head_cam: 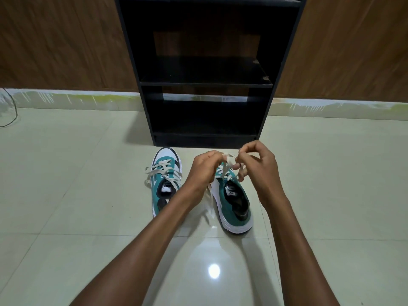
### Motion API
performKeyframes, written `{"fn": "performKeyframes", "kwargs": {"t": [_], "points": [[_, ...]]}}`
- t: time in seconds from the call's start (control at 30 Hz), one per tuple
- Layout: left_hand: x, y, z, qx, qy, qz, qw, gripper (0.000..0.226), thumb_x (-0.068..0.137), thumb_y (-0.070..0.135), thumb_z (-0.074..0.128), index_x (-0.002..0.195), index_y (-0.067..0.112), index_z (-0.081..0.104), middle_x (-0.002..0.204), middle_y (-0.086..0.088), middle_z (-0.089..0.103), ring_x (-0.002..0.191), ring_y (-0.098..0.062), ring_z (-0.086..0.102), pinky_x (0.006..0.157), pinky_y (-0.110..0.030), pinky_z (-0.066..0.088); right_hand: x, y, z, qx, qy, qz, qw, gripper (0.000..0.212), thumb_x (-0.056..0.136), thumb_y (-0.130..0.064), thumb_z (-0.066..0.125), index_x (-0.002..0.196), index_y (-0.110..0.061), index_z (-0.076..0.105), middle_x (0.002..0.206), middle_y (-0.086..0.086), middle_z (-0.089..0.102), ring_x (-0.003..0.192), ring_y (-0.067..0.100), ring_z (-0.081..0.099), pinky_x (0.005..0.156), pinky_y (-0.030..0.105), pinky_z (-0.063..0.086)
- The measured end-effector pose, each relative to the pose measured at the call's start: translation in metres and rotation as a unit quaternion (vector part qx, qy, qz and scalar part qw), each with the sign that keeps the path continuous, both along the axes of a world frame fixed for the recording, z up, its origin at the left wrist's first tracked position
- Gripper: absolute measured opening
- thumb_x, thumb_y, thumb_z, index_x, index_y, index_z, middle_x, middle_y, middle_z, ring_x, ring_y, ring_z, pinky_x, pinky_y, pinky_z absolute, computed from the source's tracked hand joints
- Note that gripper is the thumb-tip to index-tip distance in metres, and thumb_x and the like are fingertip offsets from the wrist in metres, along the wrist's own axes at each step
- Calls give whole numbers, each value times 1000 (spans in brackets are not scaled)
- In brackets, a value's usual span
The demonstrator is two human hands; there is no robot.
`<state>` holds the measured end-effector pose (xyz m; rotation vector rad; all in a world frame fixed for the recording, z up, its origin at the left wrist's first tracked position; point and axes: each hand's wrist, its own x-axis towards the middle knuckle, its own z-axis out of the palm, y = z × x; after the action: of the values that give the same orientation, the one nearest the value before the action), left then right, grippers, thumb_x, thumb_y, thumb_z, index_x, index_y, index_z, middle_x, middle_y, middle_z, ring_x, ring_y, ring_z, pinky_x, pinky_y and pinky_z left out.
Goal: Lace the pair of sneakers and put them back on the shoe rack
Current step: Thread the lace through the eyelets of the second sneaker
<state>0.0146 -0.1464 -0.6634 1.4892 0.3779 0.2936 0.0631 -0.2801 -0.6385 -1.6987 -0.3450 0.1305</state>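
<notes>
Two teal-and-white sneakers stand on the tiled floor in front of a black shoe rack (pixel 205 85). The left sneaker (pixel 166 173) has its white lace threaded and lying loose across the top. Over the right sneaker (pixel 234 202) my left hand (pixel 204 171) and my right hand (pixel 257 164) are raised close together. Each pinches a part of that shoe's white lace (pixel 224 171), which runs up taut from the eyelets. The toe of the right sneaker is hidden behind my hands.
The rack's shelves hold nothing and its base sits just beyond the shoes. A wooden wall panel (pixel 55 40) with a pale skirting runs behind. A thin cable (pixel 13 111) lies at the far left. Glossy floor tiles (pixel 66 195) spread on both sides.
</notes>
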Motion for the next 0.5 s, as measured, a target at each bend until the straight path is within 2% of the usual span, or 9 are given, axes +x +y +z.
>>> {"fn": "performKeyframes", "kwargs": {"t": [0.1, 0.17, 0.2, 0.27, 0.37, 0.43, 0.5], "points": [[1, 3, 5, -81, 45, -15, 996, 19, 72, 27, 60, 81, 11, 55, 63, 4, 35, 47, -8, 21, 42, -21, 18, -3, -4, -9, -95, -88, 30, 991, 9, 73, -23, 72, 79, -25, 65, 102, 3, 60, 86, 16, 68, 62, 33, 55], [3, 4, 7, -101, 51, -26, 993, 12, 79, 23, 60, 68, 17, 59, 64, 4, 38, 47, -7, 22, 43, -21, 15, -1, -4, -19, -143, -147, 26, 978, 17, 75, -21, 82, 88, -23, 70, 104, 0, 59, 92, 12, 65, 64, 22, 51], [3, 6, 7, -102, 59, -30, 993, 22, 84, 20, 59, 62, 21, 61, 64, 5, 40, 47, -7, 22, 44, -22, 14, 0, -3, -23, -157, -173, 18, 972, 19, 76, -21, 84, 91, -21, 72, 104, -1, 59, 92, 11, 64, 64, 19, 49], [4, 7, 8, -96, 68, -29, 993, 24, 88, 17, 59, 65, 22, 64, 66, 4, 39, 48, -8, 22, 46, -24, 14, 1, -2, -26, -159, -199, -6, 967, 15, 77, -18, 83, 89, -20, 75, 105, -1, 60, 96, 14, 63, 66, 18, 46], [4, 11, 9, -81, 71, 4, 994, 14, 88, 19, 66, 78, 16, 75, 65, 4, 38, 47, -8, 25, 41, -21, 19, 2, -3, -17, -99, -147, -50, 983, 17, 79, -12, 79, 74, -27, 71, 101, -4, 66, 99, 14, 65, 67, 17, 50], [2, 13, 11, -58, 79, 29, 995, 15, 89, 21, 70, 91, 11, 81, 55, 10, 41, 46, -7, 31, 41, -18, 25, 1, -6, -2, 8, -70, -63, 996, 18, 82, -13, 67, 66, -22, 66, 80, -5, 70, 82, 11, 66, 71, 25, 55], [0, 15, 10, -24, 94, 38, 995, 20, 91, 23, 70, 102, 10, 80, 43, 19, 46, 51, -5, 38, 48, -23, 30, 2, -10, 14, 86, -26, -67, 994, 18, 82, -14, 54, 64, -15, 59, 62, -1, 63, 63, 13, 60, 66, 32, 55]]}}
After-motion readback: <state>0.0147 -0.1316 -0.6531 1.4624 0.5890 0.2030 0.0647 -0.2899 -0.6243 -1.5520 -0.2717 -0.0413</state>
